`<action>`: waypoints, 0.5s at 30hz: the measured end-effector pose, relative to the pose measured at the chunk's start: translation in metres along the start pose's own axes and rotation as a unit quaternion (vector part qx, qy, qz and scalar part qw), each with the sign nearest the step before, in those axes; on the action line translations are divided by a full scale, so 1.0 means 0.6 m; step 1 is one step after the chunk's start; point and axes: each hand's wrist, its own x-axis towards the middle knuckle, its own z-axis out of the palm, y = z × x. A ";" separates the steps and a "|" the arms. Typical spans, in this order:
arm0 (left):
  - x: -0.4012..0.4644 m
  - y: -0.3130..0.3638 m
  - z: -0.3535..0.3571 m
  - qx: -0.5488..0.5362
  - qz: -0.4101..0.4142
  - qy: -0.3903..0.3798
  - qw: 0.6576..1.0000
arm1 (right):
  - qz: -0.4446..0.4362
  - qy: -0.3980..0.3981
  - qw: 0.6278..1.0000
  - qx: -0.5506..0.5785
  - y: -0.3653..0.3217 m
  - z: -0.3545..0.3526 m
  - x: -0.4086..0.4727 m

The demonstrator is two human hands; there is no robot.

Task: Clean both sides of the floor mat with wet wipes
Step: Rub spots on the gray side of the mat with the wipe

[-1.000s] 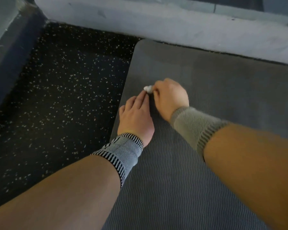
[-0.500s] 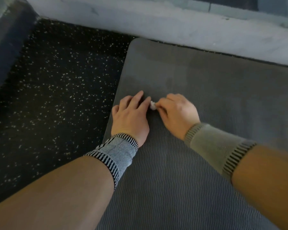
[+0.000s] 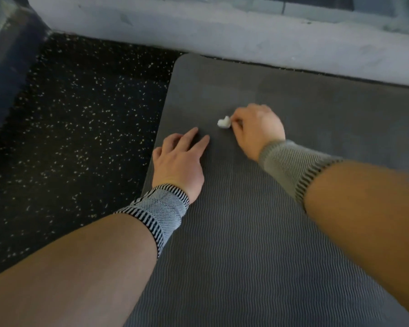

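Right hand [image 3: 257, 131] is pinching a balled wet wipe [image 3: 223, 122] against the floor mat [image 3: 246, 232] while left hand [image 3: 178, 161] (fingers slightly spread) is pressing flat beside it.

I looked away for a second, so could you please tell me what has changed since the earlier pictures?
The right hand, pinching the small crumpled white wet wipe, has slid rightward along the grey ribbed foam floor mat, away from the left hand. The left hand stays pressed flat near the mat's left edge; the wipe was never released.
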 end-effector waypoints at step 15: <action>0.013 0.050 0.014 -0.019 -0.055 0.039 0.998 | 0.025 -0.003 1.000 0.019 0.031 -0.019 -0.070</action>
